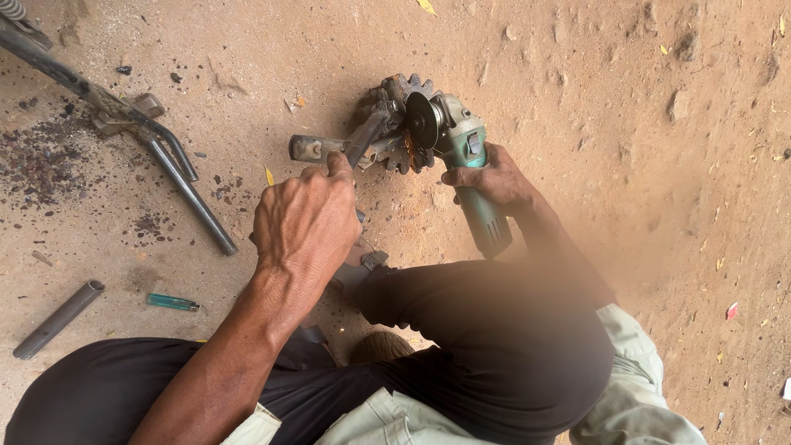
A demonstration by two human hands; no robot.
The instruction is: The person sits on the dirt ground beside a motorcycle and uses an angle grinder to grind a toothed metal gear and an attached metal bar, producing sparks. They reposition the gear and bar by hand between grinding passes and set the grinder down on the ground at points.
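Note:
My left hand [305,218] grips the handles of a pair of pliers [367,136] whose jaws clamp a rusty sprocket with a crank arm [394,124] lying on the dirt ground. My right hand [490,177] is wrapped around the body of a green angle grinder [465,161]. Its disc [422,121] touches the sprocket, and a few orange sparks show at the contact. My knees in black trousers are bent below both hands.
A bent metal frame of dark tubes [165,152] lies at the left. A short grey pipe [58,320] and a teal lighter [173,302] rest on the dirt at lower left. Dark metal filings are scattered at the far left.

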